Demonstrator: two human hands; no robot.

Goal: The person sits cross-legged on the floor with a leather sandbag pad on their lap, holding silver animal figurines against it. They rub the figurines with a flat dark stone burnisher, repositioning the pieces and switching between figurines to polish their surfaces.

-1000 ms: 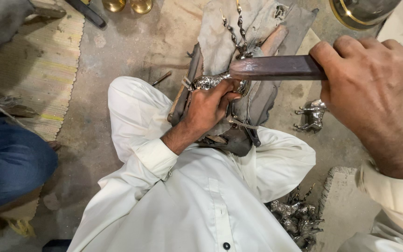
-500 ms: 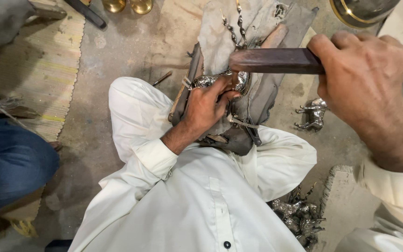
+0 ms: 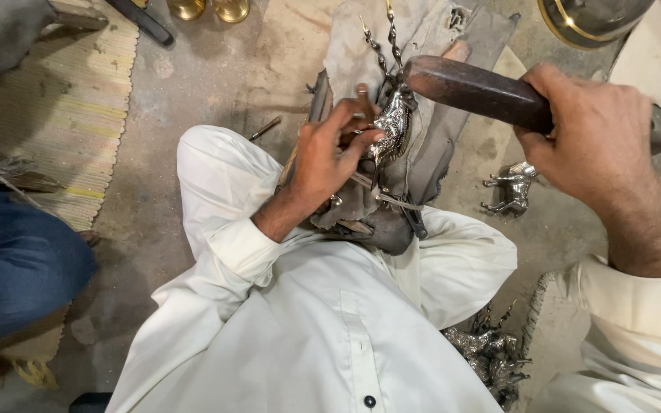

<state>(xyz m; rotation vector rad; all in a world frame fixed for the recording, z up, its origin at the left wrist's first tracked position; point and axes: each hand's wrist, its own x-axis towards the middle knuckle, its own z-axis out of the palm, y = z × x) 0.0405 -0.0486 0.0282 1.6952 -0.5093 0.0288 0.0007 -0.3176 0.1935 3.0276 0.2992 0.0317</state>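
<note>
The left hand (image 3: pixel 330 157) is pinching a small silvery metal animal figurine (image 3: pixel 393 126) against grey cloth (image 3: pixel 430 46) over the lap. At its two o'clock, the right hand (image 3: pixel 594 138) is gripping a dark wooden mallet (image 3: pixel 476 92) (head touching the figurine).

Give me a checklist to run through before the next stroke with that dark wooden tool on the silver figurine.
1. Left hand grips the silver metal animal figurine against the worn grey cloth-covered rest: ok.
2. Right hand closed firmly around the dark wooden bar-shaped tool: ok.
3. Tool end lined up with the figurine: ok, its tip sits right beside it.
4. Left fingers clear of the tool's tip: not ok, they lie close beside it.
5. Figurine's thin twisted horns undamaged: cannot tell.
6. Second silver figurine on the floor out of the way: ok.
</note>
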